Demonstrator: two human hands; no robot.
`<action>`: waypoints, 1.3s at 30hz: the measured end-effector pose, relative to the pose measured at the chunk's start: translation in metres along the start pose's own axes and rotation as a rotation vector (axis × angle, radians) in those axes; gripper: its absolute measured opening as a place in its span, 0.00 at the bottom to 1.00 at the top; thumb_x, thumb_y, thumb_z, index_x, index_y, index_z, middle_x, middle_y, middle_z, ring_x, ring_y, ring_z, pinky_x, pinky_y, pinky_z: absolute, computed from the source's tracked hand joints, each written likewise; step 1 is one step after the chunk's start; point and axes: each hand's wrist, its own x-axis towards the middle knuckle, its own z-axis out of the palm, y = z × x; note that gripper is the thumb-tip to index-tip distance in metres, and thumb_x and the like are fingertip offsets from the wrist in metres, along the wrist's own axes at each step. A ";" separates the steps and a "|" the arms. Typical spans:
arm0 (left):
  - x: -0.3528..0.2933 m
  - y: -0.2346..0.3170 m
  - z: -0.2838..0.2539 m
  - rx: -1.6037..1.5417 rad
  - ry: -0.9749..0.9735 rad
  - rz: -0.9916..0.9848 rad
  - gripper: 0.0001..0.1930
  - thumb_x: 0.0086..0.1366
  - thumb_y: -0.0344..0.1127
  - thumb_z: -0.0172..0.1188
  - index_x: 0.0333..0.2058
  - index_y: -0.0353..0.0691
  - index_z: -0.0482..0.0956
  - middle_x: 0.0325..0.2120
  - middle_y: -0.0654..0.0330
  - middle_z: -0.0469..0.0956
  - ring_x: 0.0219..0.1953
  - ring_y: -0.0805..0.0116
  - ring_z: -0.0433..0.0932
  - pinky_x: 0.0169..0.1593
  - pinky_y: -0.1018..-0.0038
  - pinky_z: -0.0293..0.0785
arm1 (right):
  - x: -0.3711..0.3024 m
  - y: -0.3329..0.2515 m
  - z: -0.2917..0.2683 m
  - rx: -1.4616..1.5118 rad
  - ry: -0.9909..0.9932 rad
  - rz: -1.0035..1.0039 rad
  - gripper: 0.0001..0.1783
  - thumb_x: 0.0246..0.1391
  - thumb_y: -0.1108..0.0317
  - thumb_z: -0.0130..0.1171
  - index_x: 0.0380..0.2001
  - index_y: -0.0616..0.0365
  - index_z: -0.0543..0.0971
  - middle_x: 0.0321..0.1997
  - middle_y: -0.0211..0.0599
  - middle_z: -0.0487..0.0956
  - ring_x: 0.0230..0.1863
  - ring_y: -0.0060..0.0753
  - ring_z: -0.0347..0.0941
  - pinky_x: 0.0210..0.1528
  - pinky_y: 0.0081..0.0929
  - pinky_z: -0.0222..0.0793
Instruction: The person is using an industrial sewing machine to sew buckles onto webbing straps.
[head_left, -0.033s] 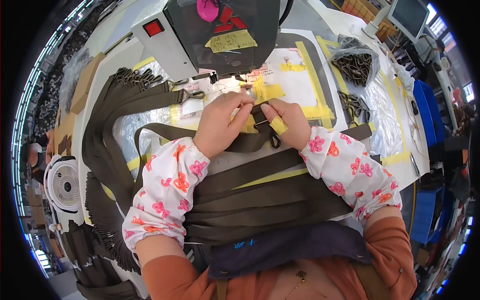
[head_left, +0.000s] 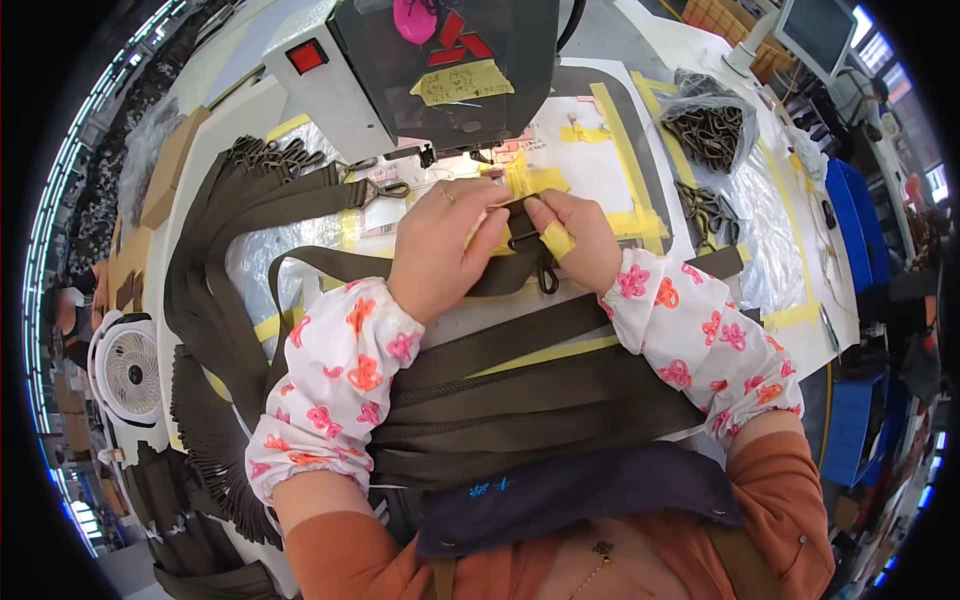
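Just below the sewing machine head (head_left: 450, 80), both hands meet at the end of a dark olive webbing strap (head_left: 505, 278). A metal snap hook (head_left: 547, 276) hangs from that folded end. My right hand (head_left: 583, 243), with yellow tape round a finger, pinches the strap end between thumb and fingers. My left hand (head_left: 440, 240) is closed on the strap's edge from the other side, its fingertips partly hiding the webbing. From there the strap loops left beneath my left wrist.
Hooked straps (head_left: 250, 215) are piled on the left. More webbing (head_left: 540, 400) lies across the table before me. At the right are a plastic bag of metal hooks (head_left: 708, 130) and loose hooks (head_left: 708, 215). A white fan (head_left: 130, 370) stands at far left.
My left hand has shifted slightly, its fingers lying flatter over the strap end. The strap end has tilted up a little, and the hook has moved slightly.
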 end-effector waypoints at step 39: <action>0.002 -0.036 0.017 0.173 -0.468 0.035 0.13 0.51 0.33 0.56 0.37 0.39 0.73 0.31 0.54 0.72 0.36 0.54 0.70 0.43 0.63 0.64 | 0.054 0.046 -0.029 -0.161 -0.089 -0.176 0.21 0.35 0.66 0.67 0.36 0.62 0.76 0.31 0.46 0.77 0.33 0.42 0.74 0.38 0.29 0.68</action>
